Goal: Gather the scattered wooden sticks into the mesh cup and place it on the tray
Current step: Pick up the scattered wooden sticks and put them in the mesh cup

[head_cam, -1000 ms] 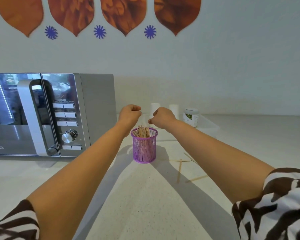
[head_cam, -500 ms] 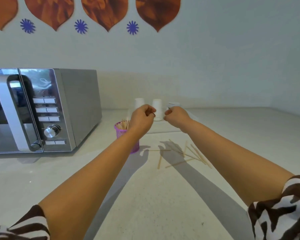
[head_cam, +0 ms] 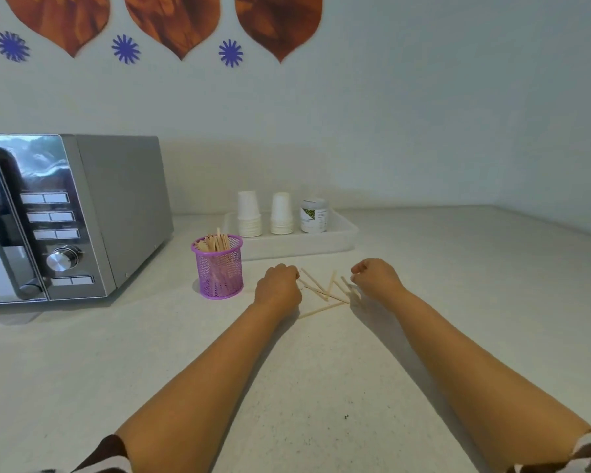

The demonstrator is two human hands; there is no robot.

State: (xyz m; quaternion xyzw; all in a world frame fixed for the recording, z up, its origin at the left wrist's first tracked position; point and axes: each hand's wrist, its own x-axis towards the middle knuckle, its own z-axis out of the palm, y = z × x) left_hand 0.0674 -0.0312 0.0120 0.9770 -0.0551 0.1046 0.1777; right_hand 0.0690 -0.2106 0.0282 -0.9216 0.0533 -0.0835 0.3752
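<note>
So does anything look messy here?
Yes. A few sticks lie criss-crossed on the counter between the left hand and right hand, while the rest stand in the purple cup. The tray looks tidy.

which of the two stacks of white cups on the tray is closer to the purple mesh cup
The left stack of white cups, at the tray's left end. The mesh cup stands just left of and in front of it; the other stack sits farther right, beside the jar.
</note>
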